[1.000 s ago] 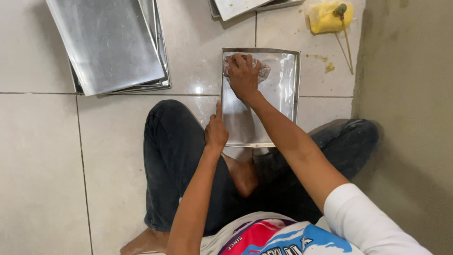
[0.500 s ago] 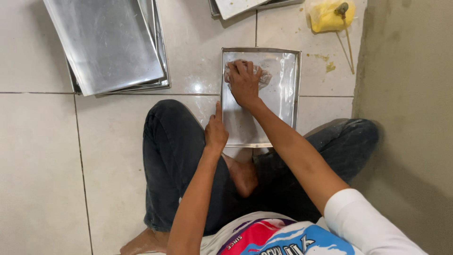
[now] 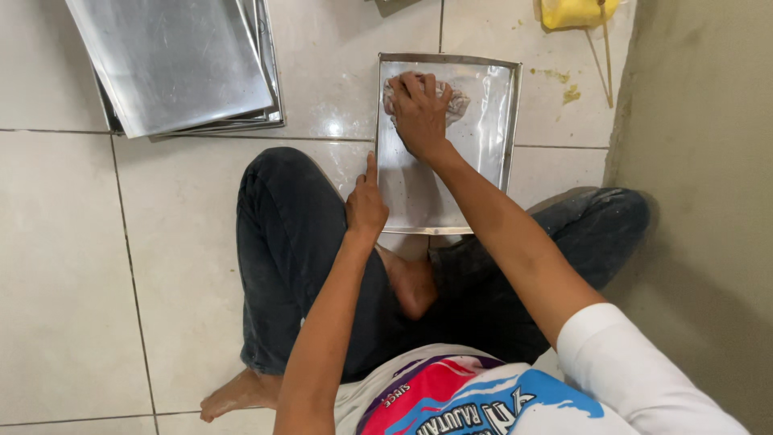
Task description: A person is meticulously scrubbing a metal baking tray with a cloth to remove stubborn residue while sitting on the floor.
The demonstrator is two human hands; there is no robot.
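Sitting on the tiled floor (image 3: 64, 266) with a metal tray (image 3: 483, 121) right in front of my knees. My right hand (image 3: 419, 113) is pressed flat over a crumpled rag (image 3: 457, 101) at the tray's far end, fingers curled around it. It's slid a touch to the left compared with a second ago, so the wiping is working across that top edge. My left hand (image 3: 366, 205) pins the tray's near left rim, forefinger out straight, holding nothing. Stack of trays (image 3: 177, 64) off to the left, something yellow (image 3: 576, 12) up top, maybe a sponge.

Shiny metal tray (image 3: 483, 121) flat on floor tiles, pale, perhaps soapy cloth (image 3: 453, 101) at far end
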